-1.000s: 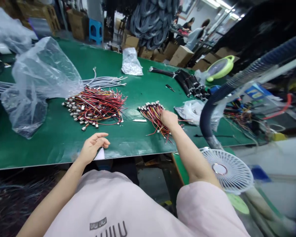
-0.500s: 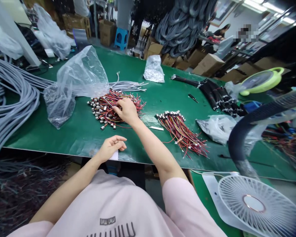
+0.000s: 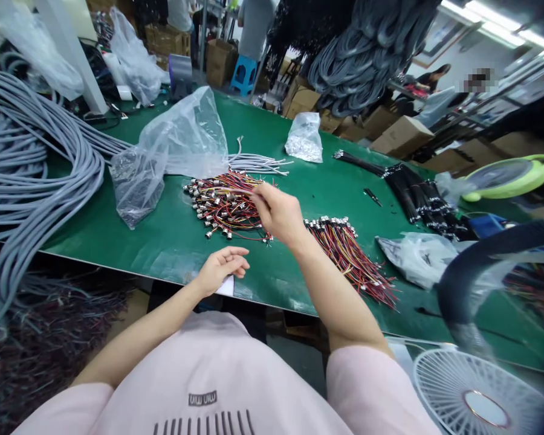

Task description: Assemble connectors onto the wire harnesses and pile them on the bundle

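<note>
From where I stand, the sorting looks partway along: a bundle [image 3: 351,257] of leads lies fairly straight to the right, partly behind the forearm, its metal ends lined up along the far side, while a tangled heap [image 3: 229,208] sits left of it, ends pointing mostly left. I judge that plenty is left in the heap; I can't count either lot. The right hand [image 3: 278,211] is at the heap's right edge, thumb and fingers seemingly pinched on a lead [image 3: 240,191] stretched over the pile. The left hand [image 3: 224,269] is well apart from it, near the front edge, fingers loosely curled around nothing. The leads are thin and springy, red, yellow and black, tipped with shiny, stubby cylinders. They rest on a smooth green surface [image 3: 276,272] with a dull gloss. Behind the heap, a crumpled, see-through bag [image 3: 185,133] lies across thick grey cable [image 3: 72,145], which loops in heavy, rounded coils at the left.
</note>
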### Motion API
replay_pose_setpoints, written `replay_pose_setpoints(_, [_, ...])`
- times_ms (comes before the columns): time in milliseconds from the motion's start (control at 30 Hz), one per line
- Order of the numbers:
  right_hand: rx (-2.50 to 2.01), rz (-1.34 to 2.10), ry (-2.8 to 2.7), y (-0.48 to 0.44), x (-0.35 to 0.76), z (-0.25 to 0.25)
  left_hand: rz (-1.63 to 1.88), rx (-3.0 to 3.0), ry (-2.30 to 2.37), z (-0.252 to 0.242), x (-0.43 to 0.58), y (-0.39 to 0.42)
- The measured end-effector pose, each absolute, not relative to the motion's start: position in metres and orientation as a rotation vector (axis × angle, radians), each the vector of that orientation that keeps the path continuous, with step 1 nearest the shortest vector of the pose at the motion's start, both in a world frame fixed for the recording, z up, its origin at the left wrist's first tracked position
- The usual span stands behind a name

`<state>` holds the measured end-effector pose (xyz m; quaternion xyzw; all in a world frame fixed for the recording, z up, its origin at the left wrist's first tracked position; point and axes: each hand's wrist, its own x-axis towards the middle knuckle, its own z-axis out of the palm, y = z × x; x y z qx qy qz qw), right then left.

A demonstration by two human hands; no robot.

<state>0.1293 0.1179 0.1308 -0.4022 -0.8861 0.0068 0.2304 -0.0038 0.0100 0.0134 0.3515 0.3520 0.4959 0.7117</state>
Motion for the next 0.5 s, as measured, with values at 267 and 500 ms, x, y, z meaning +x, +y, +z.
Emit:
replay_pose_setpoints(267, [-0.993,-0.161,-2.837,0.056,0.2,0.031,0.838,1.216,1.144,0.024,-0.041,-0.021])
replay_pose_setpoints(500, [-1.1,0.039,-2.646,0.044,0.241,0.031,0.977,1.776,1.485,0.027,-0.037,0.003])
